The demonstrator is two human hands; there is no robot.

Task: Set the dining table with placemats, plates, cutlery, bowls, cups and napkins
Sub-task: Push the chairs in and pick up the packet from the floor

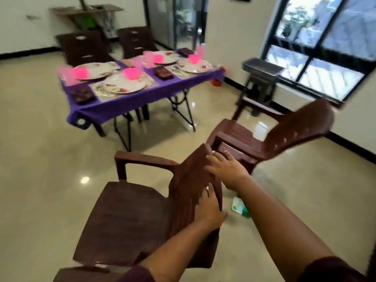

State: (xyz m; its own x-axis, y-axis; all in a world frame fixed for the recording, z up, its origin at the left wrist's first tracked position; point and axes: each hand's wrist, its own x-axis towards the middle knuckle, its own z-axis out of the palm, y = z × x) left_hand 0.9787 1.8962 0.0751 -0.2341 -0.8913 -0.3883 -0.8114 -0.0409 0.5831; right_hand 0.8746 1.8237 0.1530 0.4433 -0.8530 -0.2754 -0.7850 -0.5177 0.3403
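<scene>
Both forearms reach forward from the near edge, in dark sleeves pushed up above the wrists. Nearest is a brown plastic armchair [130, 216], its seat facing left and its backrest standing on edge toward the camera. On that backrest the left hand [209, 208] lies with fingers laid over the top edge and the thumb on the right side, gripping it. Farther along the same edge the right hand [225, 165] rests with fingers spread and nearly straight, touching the top corner rather than closing round it. Just beyond, to the right, a second brown chair [270, 135] stands tilted, its back leaning right. On the floor [40, 151] below the right wrist lies a small green and white packet [240, 208]. Well apart, at the far left, stands the dining table [122, 106] under a purple cloth, with four placemats, each bearing a patterned plate [124, 84] and a bright pink bowl [131, 73] on it. Pale pink cups [148, 55] stand beside the plates, cutlery [99, 89] lies on the mats, and dark folded napkins [82, 94] sit near the edges. Two more brown chairs are drawn up at the table's far side. A large dark-framed window [325, 45] fills the far right wall.
</scene>
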